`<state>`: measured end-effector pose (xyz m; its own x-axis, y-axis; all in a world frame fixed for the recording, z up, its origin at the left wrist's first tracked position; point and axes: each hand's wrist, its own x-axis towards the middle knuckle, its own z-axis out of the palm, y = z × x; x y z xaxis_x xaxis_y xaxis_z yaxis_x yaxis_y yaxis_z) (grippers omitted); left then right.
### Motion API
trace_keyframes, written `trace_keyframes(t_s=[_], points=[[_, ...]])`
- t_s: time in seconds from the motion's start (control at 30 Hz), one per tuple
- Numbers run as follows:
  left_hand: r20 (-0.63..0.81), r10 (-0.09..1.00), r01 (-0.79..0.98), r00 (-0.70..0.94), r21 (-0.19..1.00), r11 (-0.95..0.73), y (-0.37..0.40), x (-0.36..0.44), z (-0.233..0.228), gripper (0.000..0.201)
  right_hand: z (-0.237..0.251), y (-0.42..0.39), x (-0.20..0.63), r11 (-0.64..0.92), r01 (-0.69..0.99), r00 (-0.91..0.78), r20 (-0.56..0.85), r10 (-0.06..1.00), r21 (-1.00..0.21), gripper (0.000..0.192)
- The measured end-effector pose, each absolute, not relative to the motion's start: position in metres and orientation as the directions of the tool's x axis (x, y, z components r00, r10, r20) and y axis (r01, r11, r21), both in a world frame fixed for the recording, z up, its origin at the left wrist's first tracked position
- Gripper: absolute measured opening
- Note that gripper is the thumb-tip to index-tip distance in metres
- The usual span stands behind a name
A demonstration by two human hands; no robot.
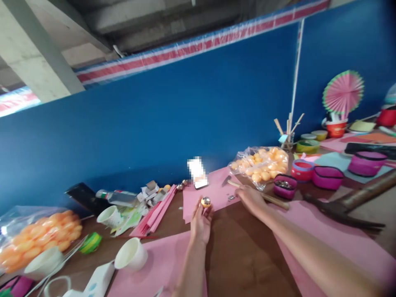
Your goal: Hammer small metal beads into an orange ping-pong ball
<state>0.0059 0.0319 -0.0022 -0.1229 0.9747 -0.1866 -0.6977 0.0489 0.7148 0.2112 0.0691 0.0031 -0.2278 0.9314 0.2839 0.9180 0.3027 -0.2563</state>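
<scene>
My left hand [200,220] holds a small orange ball with a silver cap [206,201] between its fingertips, raised just above a pink paper sheet [192,204]. My right hand [251,197] rests on the wooden handle of a small hammer [272,199] lying on the brown table; the hammer's metal head [226,180] points to the left. A few small metal pieces [231,198] lie on the pink sheet beside that hand. A clear bag of orange balls [262,164] sits just behind the hammer.
Magenta round tins [328,177] and a red one stand at the right. A second, larger hammer [343,208] lies at the right. White paper cups [131,255], a bag of orange balls [34,237] and paper scraps crowd the left. A blue wall runs behind the table.
</scene>
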Motion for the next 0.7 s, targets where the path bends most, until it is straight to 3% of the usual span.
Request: trace_keyframes(t_s=[0.23,0.7], points=[[-0.195,0.973,-0.708,-0.123,0.705,0.052,0.0344,0.0054,-0.0048,0.030,0.0035,0.0660,0.2094,0.343,0.910,-0.240,0.379,0.894,-0.232,0.025],[-0.126,0.990,-0.666,-0.065,0.744,0.051,0.0293,0.0063,-0.0024,0.042,0.0021,0.0677,0.2076,0.314,0.917,-0.215,0.361,0.908,-0.245,0.026]])
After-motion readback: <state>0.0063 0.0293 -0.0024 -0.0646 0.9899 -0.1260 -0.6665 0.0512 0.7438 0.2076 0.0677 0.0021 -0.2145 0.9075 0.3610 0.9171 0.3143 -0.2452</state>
